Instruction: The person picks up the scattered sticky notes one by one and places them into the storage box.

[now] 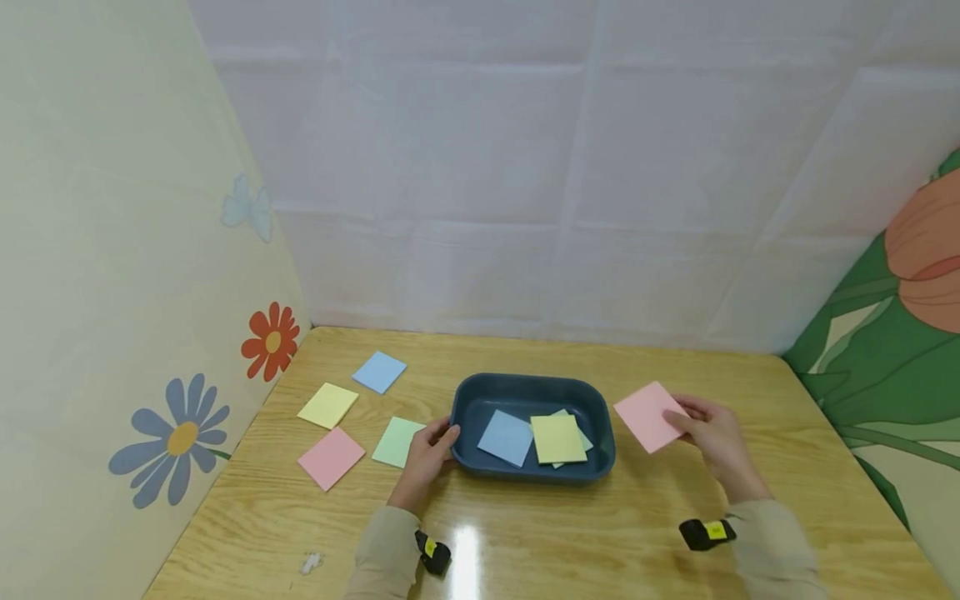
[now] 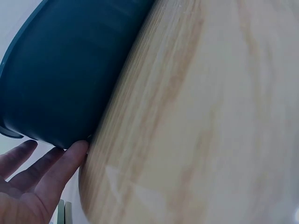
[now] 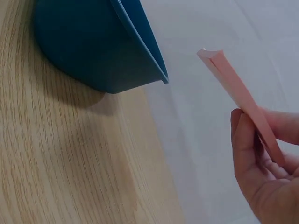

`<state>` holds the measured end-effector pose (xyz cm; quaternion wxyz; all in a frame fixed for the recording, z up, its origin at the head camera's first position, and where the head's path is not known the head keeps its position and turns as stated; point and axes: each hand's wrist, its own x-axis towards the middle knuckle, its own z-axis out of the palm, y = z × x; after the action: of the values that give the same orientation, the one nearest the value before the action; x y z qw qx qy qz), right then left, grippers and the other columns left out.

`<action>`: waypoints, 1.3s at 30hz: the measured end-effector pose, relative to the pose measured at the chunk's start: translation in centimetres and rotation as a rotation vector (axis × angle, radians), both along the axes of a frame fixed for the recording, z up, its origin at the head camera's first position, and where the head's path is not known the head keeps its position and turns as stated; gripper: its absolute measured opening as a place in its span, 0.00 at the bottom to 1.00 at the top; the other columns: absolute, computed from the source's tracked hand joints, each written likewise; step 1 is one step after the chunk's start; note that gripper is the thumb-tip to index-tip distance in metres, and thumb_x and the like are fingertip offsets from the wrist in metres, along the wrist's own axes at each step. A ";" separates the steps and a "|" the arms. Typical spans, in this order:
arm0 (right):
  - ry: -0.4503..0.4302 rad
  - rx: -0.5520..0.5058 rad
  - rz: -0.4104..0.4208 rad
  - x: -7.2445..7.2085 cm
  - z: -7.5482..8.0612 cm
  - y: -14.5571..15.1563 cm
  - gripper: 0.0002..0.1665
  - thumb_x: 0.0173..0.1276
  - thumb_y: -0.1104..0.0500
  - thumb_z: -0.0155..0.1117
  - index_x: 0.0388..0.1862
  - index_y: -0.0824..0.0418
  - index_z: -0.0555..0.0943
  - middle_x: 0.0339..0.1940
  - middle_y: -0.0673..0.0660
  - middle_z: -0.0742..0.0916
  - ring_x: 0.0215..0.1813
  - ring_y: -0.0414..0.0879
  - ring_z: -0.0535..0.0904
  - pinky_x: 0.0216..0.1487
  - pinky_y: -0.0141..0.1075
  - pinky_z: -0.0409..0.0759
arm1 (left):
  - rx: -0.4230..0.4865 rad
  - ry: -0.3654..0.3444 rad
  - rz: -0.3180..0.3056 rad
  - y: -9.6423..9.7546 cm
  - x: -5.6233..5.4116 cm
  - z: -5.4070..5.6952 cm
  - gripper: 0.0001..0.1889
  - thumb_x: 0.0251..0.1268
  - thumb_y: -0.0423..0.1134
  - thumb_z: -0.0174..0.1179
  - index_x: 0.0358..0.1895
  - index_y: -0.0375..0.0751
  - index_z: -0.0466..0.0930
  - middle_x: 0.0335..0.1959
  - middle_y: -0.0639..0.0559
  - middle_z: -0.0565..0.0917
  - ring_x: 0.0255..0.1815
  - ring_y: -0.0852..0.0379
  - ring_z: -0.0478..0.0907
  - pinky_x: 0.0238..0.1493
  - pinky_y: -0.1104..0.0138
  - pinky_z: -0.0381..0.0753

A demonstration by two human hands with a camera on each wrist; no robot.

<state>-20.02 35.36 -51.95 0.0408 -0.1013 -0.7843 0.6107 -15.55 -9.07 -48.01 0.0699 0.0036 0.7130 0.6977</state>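
Note:
A dark blue plastic container (image 1: 532,477) sits on the table, holding a blue sticky note pad (image 1: 506,437), a yellow one (image 1: 558,439) and a pale green one (image 1: 587,443) partly under the yellow. At the container's left end my left hand (image 1: 429,458) grips its wall, thumb by the rim; in the left wrist view its fingertips (image 2: 77,148) touch the outer wall. Right of the container, my right hand (image 1: 708,437) pinches a pink sticky note pad (image 1: 647,417) by one corner, above the table. The right wrist view shows this pad edge-on, apart from the container.
Left on the wooden table (image 1: 255,533) lie a blue pad (image 1: 380,372), a yellow pad (image 1: 327,406), a pink pad (image 1: 332,458) and a green pad (image 1: 396,442), the last close to my left hand. A white cloth backdrop (image 1: 480,275) rises behind the table.

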 end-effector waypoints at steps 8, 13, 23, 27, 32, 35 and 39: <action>0.027 -0.014 -0.002 -0.6 -0.5 -1.4 0.34 0.56 0.49 0.68 0.58 0.65 0.71 0.38 0.53 0.82 0.33 0.41 0.80 0.30 0.33 0.81 | 0.003 0.001 -0.004 0.0 0.0 0.1 0.23 0.69 0.36 0.48 0.61 0.22 0.62 0.54 0.26 0.69 0.47 0.39 0.74 0.37 0.60 0.81; 0.014 -0.029 0.016 -0.3 0.8 -2.7 0.31 0.57 0.51 0.68 0.56 0.65 0.72 0.37 0.54 0.82 0.33 0.41 0.80 0.31 0.33 0.81 | -0.004 -0.005 0.005 0.0 0.0 0.1 0.23 0.69 0.36 0.49 0.61 0.23 0.63 0.53 0.28 0.70 0.46 0.42 0.75 0.37 0.61 0.81; 0.005 -0.089 0.062 0.0 2.7 -4.5 0.24 0.58 0.58 0.67 0.53 0.63 0.75 0.35 0.54 0.84 0.32 0.43 0.80 0.29 0.33 0.80 | -0.014 0.005 0.000 0.0 0.0 0.1 0.23 0.69 0.37 0.49 0.61 0.24 0.63 0.53 0.28 0.70 0.46 0.41 0.75 0.38 0.61 0.81; 0.043 -0.081 0.081 -0.4 2.2 -4.9 0.24 0.58 0.57 0.67 0.52 0.63 0.76 0.34 0.53 0.84 0.31 0.42 0.80 0.29 0.33 0.81 | -0.005 0.004 0.001 0.1 0.0 0.1 0.23 0.69 0.37 0.49 0.61 0.23 0.63 0.54 0.27 0.70 0.46 0.40 0.75 0.37 0.61 0.81; 0.016 -0.052 0.082 0.7 4.6 -6.8 0.27 0.58 0.55 0.67 0.54 0.66 0.73 0.33 0.49 0.83 0.31 0.40 0.80 0.31 0.32 0.81 | -0.009 0.000 0.010 0.1 0.0 0.1 0.23 0.69 0.36 0.49 0.61 0.23 0.64 0.53 0.27 0.70 0.45 0.43 0.75 0.37 0.61 0.81; -0.019 -0.032 0.094 1.8 7.2 -8.5 0.28 0.61 0.59 0.64 0.57 0.72 0.70 0.34 0.53 0.83 0.31 0.39 0.79 0.32 0.32 0.80 | -0.009 0.003 0.015 0.2 0.0 0.1 0.22 0.69 0.36 0.49 0.60 0.23 0.64 0.53 0.27 0.70 0.45 0.44 0.75 0.37 0.61 0.81; -0.050 -0.016 0.121 2.3 8.8 -9.8 0.27 0.64 0.64 0.59 0.59 0.75 0.66 0.35 0.54 0.82 0.30 0.38 0.78 0.32 0.31 0.80 | -0.008 -0.001 0.018 0.1 0.0 0.2 0.22 0.69 0.35 0.49 0.60 0.23 0.64 0.53 0.27 0.70 0.45 0.43 0.75 0.36 0.61 0.81</action>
<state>-17.71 25.57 -43.13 -0.0167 -0.0692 -0.7849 0.6156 -15.55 -8.93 -47.85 0.0641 -0.0037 0.7155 0.6956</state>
